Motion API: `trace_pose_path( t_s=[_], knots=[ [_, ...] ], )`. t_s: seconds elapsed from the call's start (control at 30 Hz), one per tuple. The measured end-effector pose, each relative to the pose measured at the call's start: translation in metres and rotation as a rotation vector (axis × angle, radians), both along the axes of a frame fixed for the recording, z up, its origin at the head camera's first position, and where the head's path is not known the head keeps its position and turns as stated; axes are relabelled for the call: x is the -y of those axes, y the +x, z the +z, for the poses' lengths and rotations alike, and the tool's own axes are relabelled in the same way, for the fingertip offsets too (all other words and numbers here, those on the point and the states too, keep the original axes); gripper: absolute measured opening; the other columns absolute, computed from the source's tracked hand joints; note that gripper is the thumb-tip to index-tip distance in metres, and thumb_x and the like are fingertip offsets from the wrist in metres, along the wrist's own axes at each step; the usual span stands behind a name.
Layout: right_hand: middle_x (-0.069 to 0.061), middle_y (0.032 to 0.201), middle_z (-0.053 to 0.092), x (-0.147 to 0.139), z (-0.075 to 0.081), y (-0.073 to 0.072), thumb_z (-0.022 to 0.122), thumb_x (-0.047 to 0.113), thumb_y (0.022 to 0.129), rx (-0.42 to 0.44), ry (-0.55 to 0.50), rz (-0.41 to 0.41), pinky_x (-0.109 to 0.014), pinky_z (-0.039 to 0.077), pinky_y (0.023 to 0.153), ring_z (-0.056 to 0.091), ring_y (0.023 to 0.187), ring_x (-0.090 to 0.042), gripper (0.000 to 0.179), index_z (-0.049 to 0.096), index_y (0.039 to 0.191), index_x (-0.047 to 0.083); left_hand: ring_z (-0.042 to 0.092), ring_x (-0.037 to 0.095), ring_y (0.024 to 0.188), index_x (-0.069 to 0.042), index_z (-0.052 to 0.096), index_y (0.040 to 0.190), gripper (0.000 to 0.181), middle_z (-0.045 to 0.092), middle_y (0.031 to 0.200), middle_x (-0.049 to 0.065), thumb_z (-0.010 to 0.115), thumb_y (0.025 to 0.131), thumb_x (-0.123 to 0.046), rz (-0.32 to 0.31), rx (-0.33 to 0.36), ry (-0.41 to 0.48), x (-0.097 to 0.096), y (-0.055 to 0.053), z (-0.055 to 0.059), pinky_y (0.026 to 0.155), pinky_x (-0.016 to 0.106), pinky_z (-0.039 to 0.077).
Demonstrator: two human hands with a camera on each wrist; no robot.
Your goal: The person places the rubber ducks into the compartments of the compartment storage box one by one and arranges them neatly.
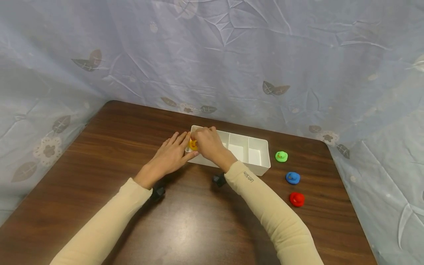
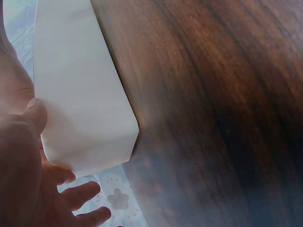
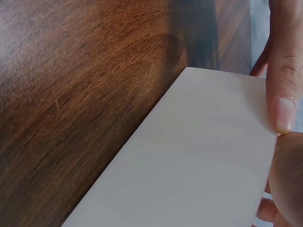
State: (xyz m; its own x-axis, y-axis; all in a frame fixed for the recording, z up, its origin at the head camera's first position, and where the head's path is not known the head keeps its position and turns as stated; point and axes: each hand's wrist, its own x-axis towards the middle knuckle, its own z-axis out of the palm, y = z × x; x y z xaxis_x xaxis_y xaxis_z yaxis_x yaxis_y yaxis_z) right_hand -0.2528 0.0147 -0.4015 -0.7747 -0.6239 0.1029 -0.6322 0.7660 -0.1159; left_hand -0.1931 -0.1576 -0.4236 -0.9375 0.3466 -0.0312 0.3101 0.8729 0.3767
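Observation:
A white box point(image 1: 258, 170) split into compartments stands on the table. My left hand point(image 1: 170, 152) lies against its left end, fingers straight and spread; in the left wrist view the thumb point(image 2: 38, 116) touches the top of the front wall. A yellow toy duck point(image 1: 193, 145) shows at the leftmost compartment, between the hands. Reaching over the front wall, my right hand point(image 1: 208, 143) pinches the duck with curled fingers, which partly cover it. Both wrist views show mainly the box's plain outer wall point(image 3: 203, 142); the duck is hidden there.
Right of the box, a green duck point(image 1: 281, 156), a blue duck point(image 1: 293, 178) and a red duck point(image 1: 297, 199) sit in a loose column on the dark wooden table point(image 1: 185, 228). A patterned cloth point(image 1: 205, 66) hangs behind the table's far edge.

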Motion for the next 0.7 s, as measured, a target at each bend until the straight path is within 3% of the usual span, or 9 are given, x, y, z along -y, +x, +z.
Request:
trace_pose_path(
  t_s=[0.23, 0.5, 0.7],
  knots=[
    [-0.008, 0.129, 0.076, -0.009, 0.009, 0.005, 0.073, 0.012, 0.101, -0.042, 0.04, -0.023, -0.053, 0.053, 0.103, 0.07, 0.116, -0.032, 0.029, 0.075, 0.13, 0.01, 0.019, 0.05, 0.164, -0.008, 0.014, 0.172, 0.09, 0.022, 0.178, 0.021, 0.039, 0.109, -0.067, -0.001, -0.014, -0.012, -0.001, -0.001, 0.0, 0.129, 0.07, 0.026],
    [-0.009, 0.132, 0.075, -0.042, 0.024, 0.012, 0.074, 0.011, 0.1, -0.046, -0.044, -0.092, -0.054, 0.05, 0.106, 0.068, 0.122, -0.034, 0.029, 0.076, 0.128, 0.01, 0.017, 0.049, 0.165, -0.006, 0.014, 0.172, 0.09, 0.021, 0.178, 0.022, 0.039, 0.109, -0.066, -0.001, -0.004, -0.019, -0.003, -0.001, 0.001, 0.13, 0.07, 0.025],
    [-0.011, 0.134, 0.074, -0.077, 0.024, 0.015, 0.074, 0.011, 0.099, -0.027, -0.099, -0.165, -0.056, 0.049, 0.104, 0.067, 0.123, -0.037, 0.029, 0.075, 0.128, 0.01, 0.016, 0.049, 0.166, -0.006, 0.013, 0.172, 0.089, 0.019, 0.179, 0.021, 0.041, 0.11, -0.064, 0.012, 0.005, -0.021, -0.003, -0.001, 0.001, 0.131, 0.069, 0.023]
  ],
)
